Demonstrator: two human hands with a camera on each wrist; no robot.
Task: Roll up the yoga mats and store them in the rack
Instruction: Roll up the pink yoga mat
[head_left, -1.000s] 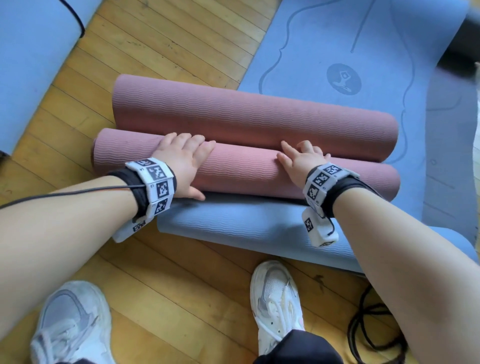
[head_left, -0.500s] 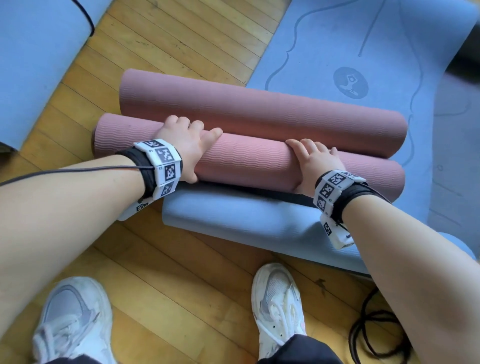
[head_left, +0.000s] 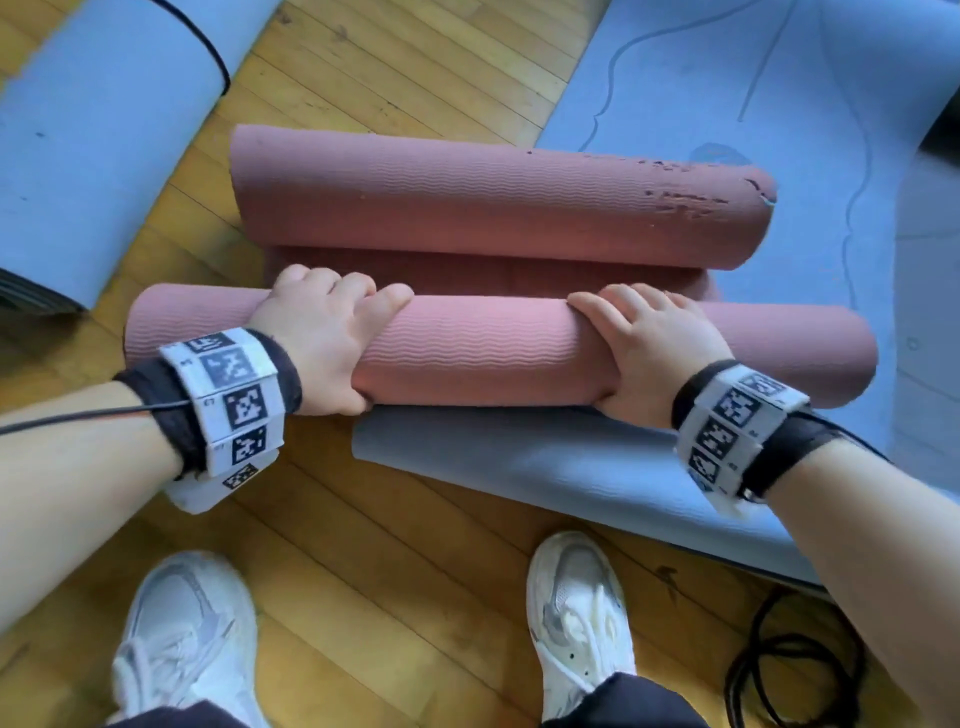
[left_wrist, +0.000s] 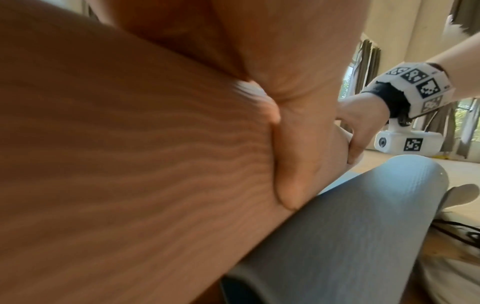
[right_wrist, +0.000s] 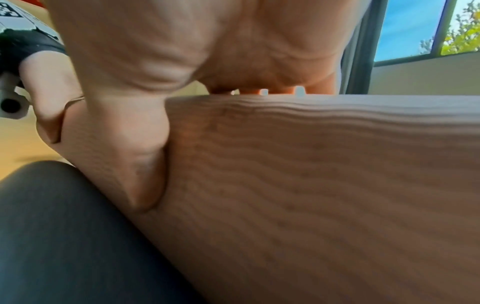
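The near rolled yoga mat (head_left: 483, 348) is showing dusty pink with fine wavy ribbing, as is the far pink roll (head_left: 467, 208). The mat underneath (head_left: 545, 467) is showing grey-blue. The wristbands (head_left: 228, 395) are wearing black-and-white square codes. The floor (head_left: 389, 597) is glowing honey-yellow wood; the sneakers (head_left: 576, 618) are looking white.

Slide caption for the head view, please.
Both hands, left hand and right hand, grip the near pink rolled mat above a grey-blue mat.

Two pink rolls, grey-blue mats beneath

Near pink roll (head_left: 483, 345) lies crosswise over the grey-blue mat's (head_left: 545, 467) rolled edge; far pink roll (head_left: 493, 200) lies parallel behind.
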